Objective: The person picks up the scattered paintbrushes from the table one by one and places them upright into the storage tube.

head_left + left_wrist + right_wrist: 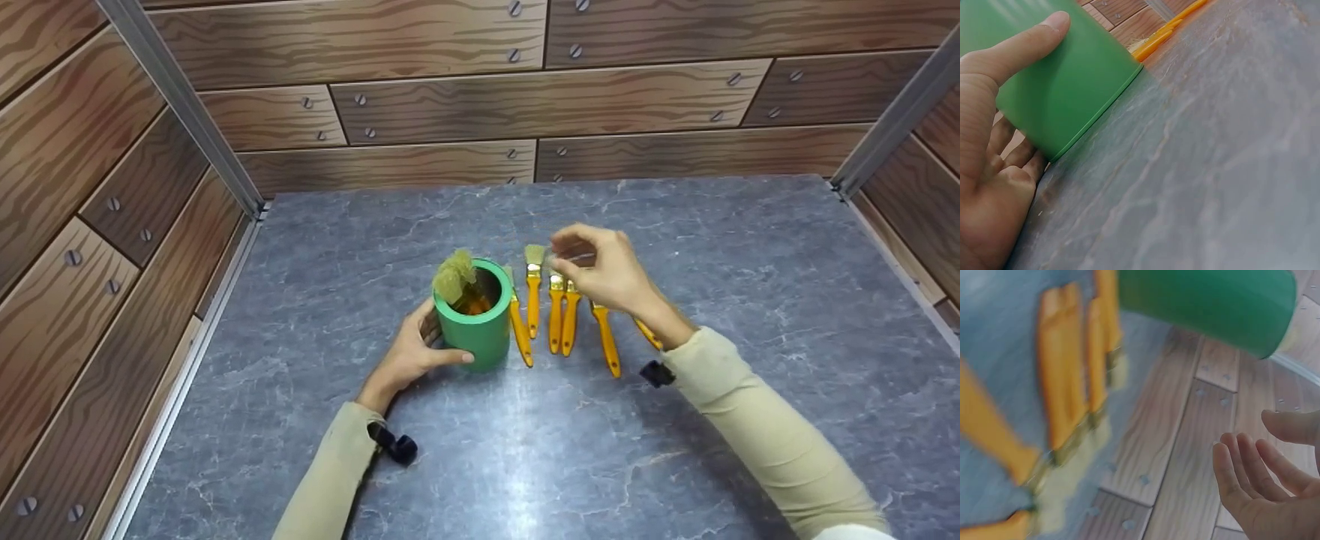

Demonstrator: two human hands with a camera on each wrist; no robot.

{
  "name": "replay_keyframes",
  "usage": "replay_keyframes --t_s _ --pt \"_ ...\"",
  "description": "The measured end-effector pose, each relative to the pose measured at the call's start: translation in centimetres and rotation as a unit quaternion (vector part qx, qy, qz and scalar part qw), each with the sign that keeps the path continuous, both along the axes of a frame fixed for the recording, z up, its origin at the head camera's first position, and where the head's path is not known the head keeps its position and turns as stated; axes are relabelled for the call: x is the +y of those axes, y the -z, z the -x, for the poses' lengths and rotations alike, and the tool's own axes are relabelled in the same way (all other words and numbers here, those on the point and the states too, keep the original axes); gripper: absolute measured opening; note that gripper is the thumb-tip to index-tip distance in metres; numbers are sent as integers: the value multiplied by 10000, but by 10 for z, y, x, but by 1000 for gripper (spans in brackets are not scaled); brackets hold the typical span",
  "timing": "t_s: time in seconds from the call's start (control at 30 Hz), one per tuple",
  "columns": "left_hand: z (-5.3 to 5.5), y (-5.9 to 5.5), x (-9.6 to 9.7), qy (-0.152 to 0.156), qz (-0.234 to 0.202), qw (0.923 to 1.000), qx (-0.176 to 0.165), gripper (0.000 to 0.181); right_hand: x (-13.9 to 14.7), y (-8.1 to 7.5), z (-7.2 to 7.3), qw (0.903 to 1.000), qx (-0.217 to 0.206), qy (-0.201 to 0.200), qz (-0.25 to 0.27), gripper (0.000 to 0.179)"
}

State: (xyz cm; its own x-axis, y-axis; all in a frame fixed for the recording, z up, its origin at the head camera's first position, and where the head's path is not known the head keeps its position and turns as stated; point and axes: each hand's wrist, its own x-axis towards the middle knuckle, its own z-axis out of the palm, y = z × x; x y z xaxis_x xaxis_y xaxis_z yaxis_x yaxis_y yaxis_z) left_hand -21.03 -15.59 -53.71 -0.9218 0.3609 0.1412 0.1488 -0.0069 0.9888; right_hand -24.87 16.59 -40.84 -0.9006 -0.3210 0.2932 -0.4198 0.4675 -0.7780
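Green cup (486,339) hides some left fingers (1021,153) gripping it; loose, empty right fingers (1255,467) partly cover brushes (533,301).

One cup (487,334), six loose brushes (556,319); brushes inside (451,282), count unclear.

Inscriptions, marks and labels: we can read none. Texts, brands, numbers and signs: likewise, we find nothing legible in the head view or in either wrist view.
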Motion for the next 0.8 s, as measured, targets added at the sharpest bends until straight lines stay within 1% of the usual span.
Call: replay_keyframes --t_s 0.23,0.47,0.63,0.8 --pt "-1 1 -1 24 39 10000 12 103 31 21 4 9972 -73 178 -722 27" --pt "-1 1 -2 35 64 10000 8 102 58 46 10 9906 -234 359 -1302 29" --pt "-1 1 -2 91 33 9999 43 101 72 59 11 9880 -206 456 -1463 25" --pt "0 1 -2 118 -8 9999 73 102 82 65 12 9852 -264 593 -1588 21"
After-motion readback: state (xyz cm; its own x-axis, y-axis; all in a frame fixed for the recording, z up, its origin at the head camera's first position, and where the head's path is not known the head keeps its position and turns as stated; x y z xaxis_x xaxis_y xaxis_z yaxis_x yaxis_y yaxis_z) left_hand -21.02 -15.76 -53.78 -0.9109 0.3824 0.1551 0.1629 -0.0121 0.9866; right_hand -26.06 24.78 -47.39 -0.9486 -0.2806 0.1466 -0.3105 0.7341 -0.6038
